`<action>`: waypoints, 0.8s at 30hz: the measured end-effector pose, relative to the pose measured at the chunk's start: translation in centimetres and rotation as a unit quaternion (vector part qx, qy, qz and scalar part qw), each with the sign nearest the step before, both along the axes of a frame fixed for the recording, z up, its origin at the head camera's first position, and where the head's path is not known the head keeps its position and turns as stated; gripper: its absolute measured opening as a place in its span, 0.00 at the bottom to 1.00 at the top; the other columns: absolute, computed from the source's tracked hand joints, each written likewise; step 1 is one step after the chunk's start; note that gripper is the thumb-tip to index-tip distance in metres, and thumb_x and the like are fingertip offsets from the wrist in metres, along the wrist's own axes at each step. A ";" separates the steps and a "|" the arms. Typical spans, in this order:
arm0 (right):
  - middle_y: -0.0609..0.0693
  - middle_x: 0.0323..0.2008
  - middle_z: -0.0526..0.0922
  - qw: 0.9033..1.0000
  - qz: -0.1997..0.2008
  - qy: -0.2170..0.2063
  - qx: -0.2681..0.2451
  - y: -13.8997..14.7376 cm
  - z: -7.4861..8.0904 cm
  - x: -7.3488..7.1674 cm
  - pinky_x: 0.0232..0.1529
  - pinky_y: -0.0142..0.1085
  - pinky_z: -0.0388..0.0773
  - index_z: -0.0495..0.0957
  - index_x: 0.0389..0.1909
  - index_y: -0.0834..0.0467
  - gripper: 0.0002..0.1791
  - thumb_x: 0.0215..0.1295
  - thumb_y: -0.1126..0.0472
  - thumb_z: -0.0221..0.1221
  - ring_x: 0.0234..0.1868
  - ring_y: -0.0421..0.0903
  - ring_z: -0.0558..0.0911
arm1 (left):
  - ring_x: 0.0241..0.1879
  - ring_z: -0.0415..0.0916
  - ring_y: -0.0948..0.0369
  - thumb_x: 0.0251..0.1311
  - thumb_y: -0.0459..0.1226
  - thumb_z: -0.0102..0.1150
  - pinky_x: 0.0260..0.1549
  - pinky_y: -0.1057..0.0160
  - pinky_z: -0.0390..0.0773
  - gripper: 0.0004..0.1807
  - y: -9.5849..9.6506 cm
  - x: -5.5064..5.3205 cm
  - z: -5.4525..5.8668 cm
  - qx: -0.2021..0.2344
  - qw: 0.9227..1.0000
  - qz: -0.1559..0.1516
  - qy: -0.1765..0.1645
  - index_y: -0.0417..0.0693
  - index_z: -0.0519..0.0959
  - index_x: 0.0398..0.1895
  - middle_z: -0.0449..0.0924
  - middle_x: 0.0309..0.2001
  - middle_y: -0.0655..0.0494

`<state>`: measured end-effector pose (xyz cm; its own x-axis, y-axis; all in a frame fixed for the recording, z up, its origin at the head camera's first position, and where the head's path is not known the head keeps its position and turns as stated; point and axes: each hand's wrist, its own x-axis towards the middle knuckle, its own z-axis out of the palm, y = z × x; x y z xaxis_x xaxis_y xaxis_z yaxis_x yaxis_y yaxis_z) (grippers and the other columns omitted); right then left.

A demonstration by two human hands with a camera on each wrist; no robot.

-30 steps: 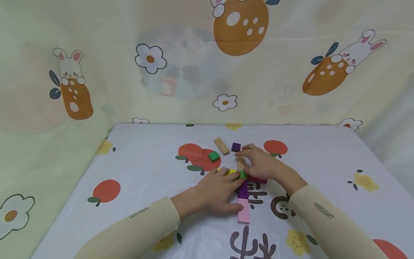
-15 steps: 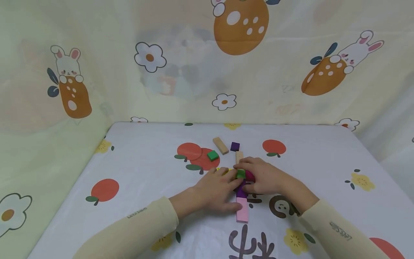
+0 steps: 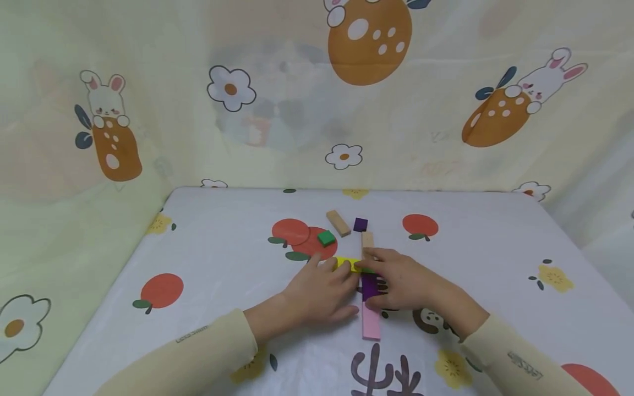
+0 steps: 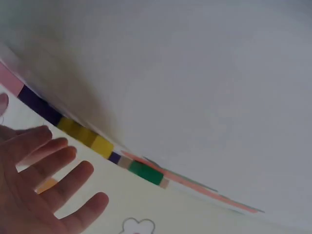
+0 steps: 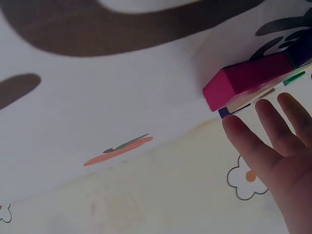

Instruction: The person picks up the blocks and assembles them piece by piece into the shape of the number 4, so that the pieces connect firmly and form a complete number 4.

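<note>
Wooden blocks lie joined in a cross on the cloth. A yellow block (image 3: 348, 264) forms the left arm, a plain wood block (image 3: 367, 240) the far one, purple (image 3: 369, 287) and pink (image 3: 371, 323) blocks the near one. A magenta block (image 5: 256, 75), seen in the right wrist view, makes the right arm; my right hand hides it in the head view. My left hand (image 3: 319, 289) has spread fingers at the yellow block's near side. My right hand (image 3: 411, 279) lies over the cross's centre, its fingertips at the green block (image 3: 367, 270), the thumb by the purple-pink joint.
Beyond the cross lie a loose plain wood block (image 3: 338, 223), a small purple block (image 3: 360, 224) and a green block (image 3: 326, 238). The printed tablecloth (image 3: 223, 236) ends at a back edge, behind which a patterned curtain (image 3: 287, 126) hangs.
My right hand has come nearer from the far wood block and now covers the magenta block. My left hand has drawn slightly left, off the green and pink blocks.
</note>
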<state>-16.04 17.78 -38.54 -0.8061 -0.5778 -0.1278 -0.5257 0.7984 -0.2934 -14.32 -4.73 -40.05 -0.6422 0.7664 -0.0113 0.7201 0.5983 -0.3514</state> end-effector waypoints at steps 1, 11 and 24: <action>0.61 0.75 0.68 1.000 0.006 0.003 0.001 0.0 0.1 0.2 0.66 0.62 0.73 0.75 0.71 0.50 0.41 0.56 0.43 0.74 0.73 0.65 0.70 | 0.57 0.76 0.57 0.72 0.68 0.36 0.57 0.50 0.75 0.36 -0.1 -0.1 0.2 0.003 1.000 0.001 0.002 0.61 0.69 0.73 0.75 0.62 0.60; 0.61 0.75 0.68 1.000 0.018 -0.005 0.014 -0.3 0.1 1.1 0.69 0.60 0.71 0.76 0.70 0.52 0.39 0.58 0.43 0.72 0.74 0.63 0.69 | 0.54 0.77 0.56 0.74 0.61 0.47 0.54 0.54 0.78 0.27 -1.5 -3.1 1.3 0.043 0.996 0.072 -0.042 0.59 0.76 0.66 0.79 0.59 0.58; 0.56 0.77 0.65 0.999 -0.003 -0.033 0.018 0.1 -0.3 1.2 0.71 0.60 0.68 0.72 0.74 0.50 0.43 0.58 0.41 0.72 0.77 0.61 0.65 | 0.43 0.78 0.57 0.71 0.49 0.60 0.43 0.58 0.82 0.20 -1.2 -8.2 1.0 0.092 0.969 0.190 -0.128 0.56 0.80 0.63 0.80 0.49 0.56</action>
<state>-14.84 17.84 -38.82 -0.7986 -0.5672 -0.2014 -0.5012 0.8120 -0.2991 -22.56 -5.95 -39.05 -0.8729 0.4791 -0.0928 0.4848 0.8730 -0.0533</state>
